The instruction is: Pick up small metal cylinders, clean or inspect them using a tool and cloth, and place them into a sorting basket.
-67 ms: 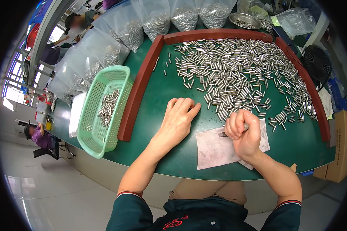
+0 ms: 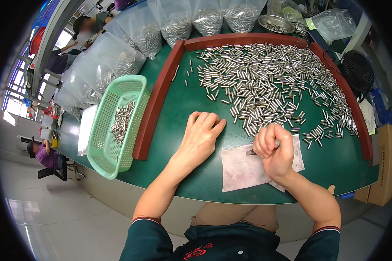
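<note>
Spread across the upper right of the green table (image 2: 178, 113): a wide heap of small metal pins (image 2: 265, 82), just above both hands. Left of centre, a green basket (image 2: 113, 124) with more pins. Centre: left hand (image 2: 201, 135) flat, fingers loosely apart, holding nothing. Lower right: right hand (image 2: 274, 150) fisted over white paper (image 2: 241, 167), gripping a small dark tool (image 2: 251, 152).

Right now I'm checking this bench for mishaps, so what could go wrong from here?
1. The right hand is closed around a small dark tool over the paper; it might slip against the fingers.
2. The left hand lies flat close to the loose pins; a sweep could scatter them.
3. The basket sits near the table edge and might get knocked off.
</note>
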`<state>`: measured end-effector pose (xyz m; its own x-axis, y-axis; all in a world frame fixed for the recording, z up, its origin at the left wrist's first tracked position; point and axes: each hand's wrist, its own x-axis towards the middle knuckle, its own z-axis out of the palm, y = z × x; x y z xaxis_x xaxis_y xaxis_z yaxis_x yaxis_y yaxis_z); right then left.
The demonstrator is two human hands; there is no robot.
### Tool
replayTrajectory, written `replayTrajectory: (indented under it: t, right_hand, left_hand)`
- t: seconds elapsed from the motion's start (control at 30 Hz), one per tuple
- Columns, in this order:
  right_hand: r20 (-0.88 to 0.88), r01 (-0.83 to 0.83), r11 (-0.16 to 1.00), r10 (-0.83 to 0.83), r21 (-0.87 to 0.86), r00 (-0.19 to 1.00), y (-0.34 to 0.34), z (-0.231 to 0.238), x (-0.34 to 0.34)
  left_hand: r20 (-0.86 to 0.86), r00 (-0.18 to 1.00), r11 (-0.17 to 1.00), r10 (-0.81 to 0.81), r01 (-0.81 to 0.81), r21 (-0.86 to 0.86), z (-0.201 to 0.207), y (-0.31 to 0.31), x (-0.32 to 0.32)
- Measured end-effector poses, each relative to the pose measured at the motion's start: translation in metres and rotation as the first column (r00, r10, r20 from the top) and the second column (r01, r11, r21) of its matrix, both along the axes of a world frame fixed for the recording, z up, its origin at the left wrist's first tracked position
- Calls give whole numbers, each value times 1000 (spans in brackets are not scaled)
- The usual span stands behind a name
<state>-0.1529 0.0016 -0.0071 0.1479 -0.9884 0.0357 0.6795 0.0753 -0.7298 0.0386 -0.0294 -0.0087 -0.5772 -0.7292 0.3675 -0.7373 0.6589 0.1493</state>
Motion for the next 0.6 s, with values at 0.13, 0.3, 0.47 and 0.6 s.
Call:
replayTrajectory:
  t: [0.13,0.3,0.47,0.6]
  right_hand:
    - [-13,-4,1000,4,-6,1000,1,1,1]
    - [-9,-7,1000,6,-15,1000,0,-1,-2]
    - [-10,-16,1000,16,-15,1000,0,-1,-1]
    - [-7,-10,1000,10,-1,1000,-2,-1,-1]
  left_hand:
    - [-198,980,999,-14,24,48,-3,-2,-4]
    - [-361,933,996,11,21,86,-4,-9,-19]
    - [-321,947,998,26,-4,69,-5,-14,-18]
    - [-241,967,997,83,-80,21,-2,-9,-2]
